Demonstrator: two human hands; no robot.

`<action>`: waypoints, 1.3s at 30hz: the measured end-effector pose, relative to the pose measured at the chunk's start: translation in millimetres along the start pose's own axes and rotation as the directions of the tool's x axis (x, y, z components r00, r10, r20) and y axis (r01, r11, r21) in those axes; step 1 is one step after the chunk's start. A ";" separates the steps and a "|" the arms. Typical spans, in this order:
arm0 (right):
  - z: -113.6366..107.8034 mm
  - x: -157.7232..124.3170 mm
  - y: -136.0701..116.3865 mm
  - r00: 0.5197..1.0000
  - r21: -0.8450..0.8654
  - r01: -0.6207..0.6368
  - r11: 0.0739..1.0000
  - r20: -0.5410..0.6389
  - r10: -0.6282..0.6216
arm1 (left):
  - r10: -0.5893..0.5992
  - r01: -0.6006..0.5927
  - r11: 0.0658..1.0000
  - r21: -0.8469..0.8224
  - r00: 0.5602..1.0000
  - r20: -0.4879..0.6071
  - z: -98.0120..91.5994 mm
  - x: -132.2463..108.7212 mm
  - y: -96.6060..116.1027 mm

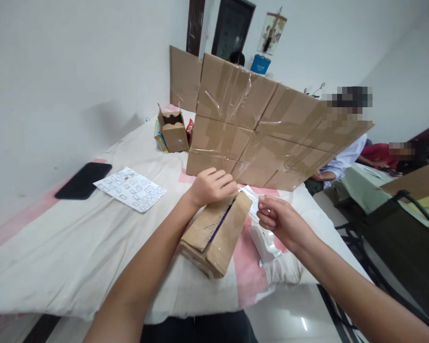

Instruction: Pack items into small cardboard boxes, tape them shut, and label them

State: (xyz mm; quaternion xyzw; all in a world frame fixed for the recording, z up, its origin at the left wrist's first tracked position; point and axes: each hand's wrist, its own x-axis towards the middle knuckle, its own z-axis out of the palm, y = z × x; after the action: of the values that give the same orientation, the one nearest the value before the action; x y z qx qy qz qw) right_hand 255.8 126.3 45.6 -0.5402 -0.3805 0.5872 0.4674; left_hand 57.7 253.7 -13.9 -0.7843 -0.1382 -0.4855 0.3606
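Observation:
A small brown cardboard box point(209, 233) lies on the cloth in front of me, with a dark purple line showing along the gap between its top flaps. My left hand point(214, 186) is closed over the far left end of the box, fingers bent together. Just right of the box, my right hand point(273, 213) is raised with thumb and fingers pinched. Whatever is in that pinch is too small to make out. Below the right hand sits a white tape dispenser point(265, 244). A printed paper point(249, 194) lies partly hidden behind the box and right hand.
A tall cardboard partition point(257, 128) stands across the far side. An open carton point(175, 136) is at the back left. A black phone-like slab point(84, 181) and a printed sheet point(130, 189) lie on the left. People sit beyond the partition and at right, near a black chair point(403, 247).

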 end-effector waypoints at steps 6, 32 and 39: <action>9.8 8.4 -2.0 0.994 -0.018 0.093 0.995 -0.061 -0.094 | -0.247 0.262 0.965 0.001 0.906 0.345 -0.5 -14.2 -14.1; 36.7 56.4 -8.6 0.963 -0.285 0.246 0.927 -0.041 -0.268 | -0.536 0.881 0.387 -0.273 0.456 0.711 -19.9 -0.4 -38.5; 37.3 52.0 -8.2 0.955 -0.225 0.285 0.932 -0.020 -0.297 | -0.097 0.839 -0.092 -0.536 0.528 0.844 -13.3 5.0 -28.9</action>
State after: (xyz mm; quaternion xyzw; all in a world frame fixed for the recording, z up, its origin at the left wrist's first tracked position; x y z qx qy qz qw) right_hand 221.1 180.6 43.6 -0.5418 -0.5061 0.4510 0.4969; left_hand 35.0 263.9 6.4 -0.7922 -0.1872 -0.2894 -0.5036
